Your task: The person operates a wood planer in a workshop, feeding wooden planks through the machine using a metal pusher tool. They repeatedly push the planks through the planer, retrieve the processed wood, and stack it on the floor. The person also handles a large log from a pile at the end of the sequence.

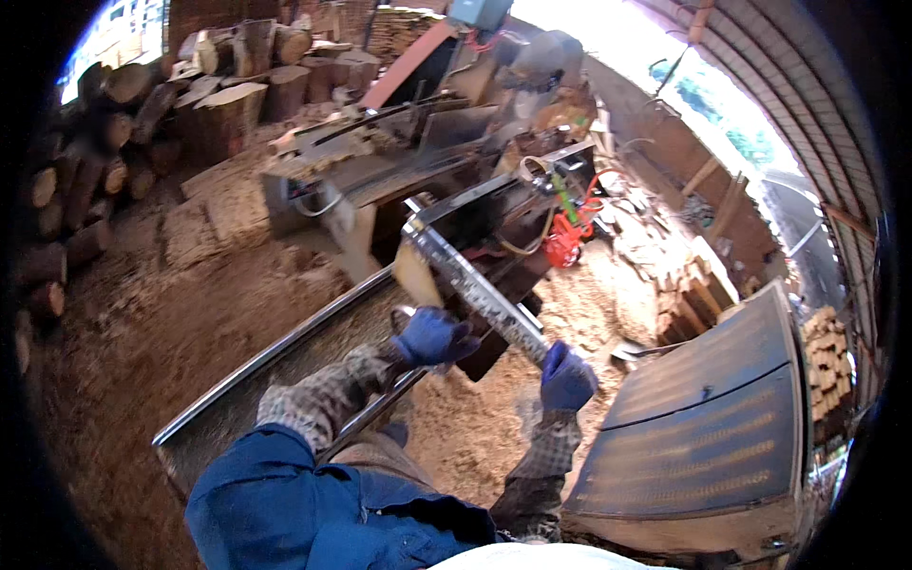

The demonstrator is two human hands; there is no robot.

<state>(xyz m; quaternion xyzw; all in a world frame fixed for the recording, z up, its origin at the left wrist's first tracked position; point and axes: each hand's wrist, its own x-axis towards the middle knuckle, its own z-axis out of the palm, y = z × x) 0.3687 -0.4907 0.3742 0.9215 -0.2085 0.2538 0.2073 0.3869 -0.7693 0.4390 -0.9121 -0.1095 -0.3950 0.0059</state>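
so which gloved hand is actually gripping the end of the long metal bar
The right hand: it is closed around the metal bar's near end. The left hand sits left of the bar, beside it.

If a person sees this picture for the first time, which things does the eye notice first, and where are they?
In the middle, two blue-gloved hands grip a long metal bar: the left hand higher, the right hand at the lower end of the bar. Behind it stands a sawmill machine with a red part. Cut logs pile up at upper left, over sawdust-covered ground.
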